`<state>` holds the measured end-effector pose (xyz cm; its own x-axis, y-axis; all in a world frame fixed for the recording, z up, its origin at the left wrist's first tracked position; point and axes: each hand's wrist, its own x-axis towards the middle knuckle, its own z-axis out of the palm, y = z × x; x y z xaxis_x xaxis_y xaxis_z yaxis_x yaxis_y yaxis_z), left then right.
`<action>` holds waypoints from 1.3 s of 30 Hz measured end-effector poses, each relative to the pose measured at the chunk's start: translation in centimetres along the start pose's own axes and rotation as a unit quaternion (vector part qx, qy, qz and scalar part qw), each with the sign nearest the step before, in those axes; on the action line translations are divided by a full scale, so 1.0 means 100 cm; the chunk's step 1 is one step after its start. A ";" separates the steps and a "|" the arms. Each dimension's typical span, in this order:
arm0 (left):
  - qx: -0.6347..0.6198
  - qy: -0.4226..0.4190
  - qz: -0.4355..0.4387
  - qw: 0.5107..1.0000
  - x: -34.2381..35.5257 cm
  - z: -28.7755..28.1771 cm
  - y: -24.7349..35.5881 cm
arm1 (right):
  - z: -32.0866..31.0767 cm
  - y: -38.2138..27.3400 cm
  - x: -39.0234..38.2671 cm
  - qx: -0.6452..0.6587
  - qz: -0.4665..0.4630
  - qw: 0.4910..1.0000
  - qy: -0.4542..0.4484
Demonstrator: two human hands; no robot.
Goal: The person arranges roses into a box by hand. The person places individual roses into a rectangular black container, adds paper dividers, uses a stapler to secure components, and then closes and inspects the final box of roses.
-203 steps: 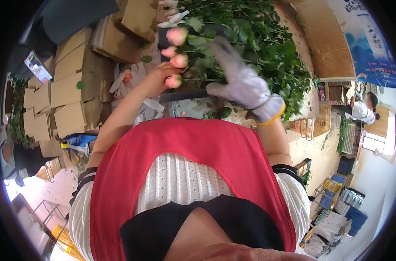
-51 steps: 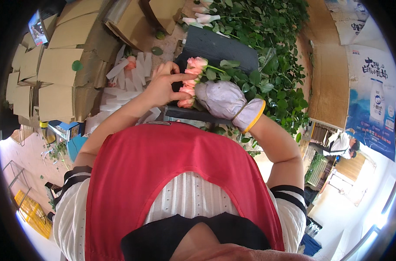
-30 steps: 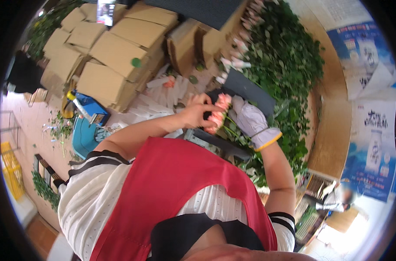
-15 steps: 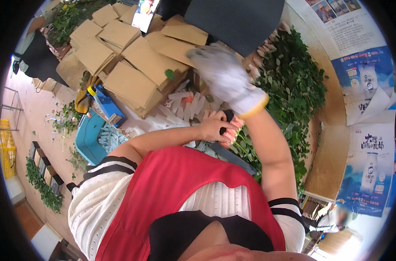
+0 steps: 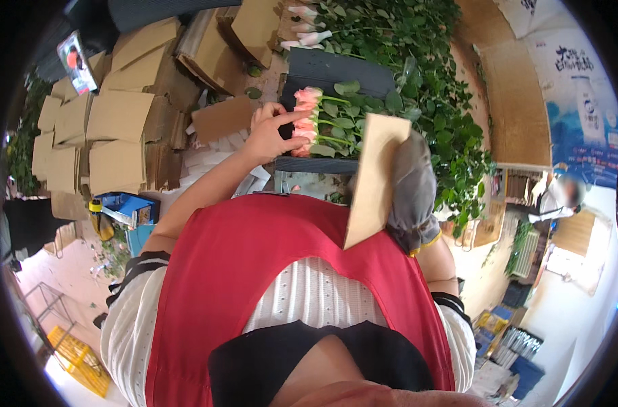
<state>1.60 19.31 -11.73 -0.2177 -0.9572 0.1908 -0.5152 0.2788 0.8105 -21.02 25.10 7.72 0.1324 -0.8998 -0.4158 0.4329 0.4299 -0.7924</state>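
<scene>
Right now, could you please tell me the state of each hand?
Left hand: touching the pink roses; whether gripping cannot be told.
Right hand: closed on a cardboard piece.

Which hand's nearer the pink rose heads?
Left. The left hand has fingers on the pink rose heads; the gloved right hand is apart, to their right, holding a cardboard piece.

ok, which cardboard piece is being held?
The tan sheet in the gloved right hand, overlapping the red apron in view; the stacked pieces at left and the loose browner piece beside them are in neither hand.
</scene>
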 end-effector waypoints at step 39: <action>0.042 0.434 -0.227 0.871 0.008 -0.443 -0.111 | 0.002 0.018 0.119 -0.569 0.073 0.812 -0.107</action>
<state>43.87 12.01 3.94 0.7142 -0.6579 0.2387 -0.4520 -0.1732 0.8751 -18.46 15.13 1.47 0.3120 -0.7734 -0.5518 -0.6900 0.2148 -0.6912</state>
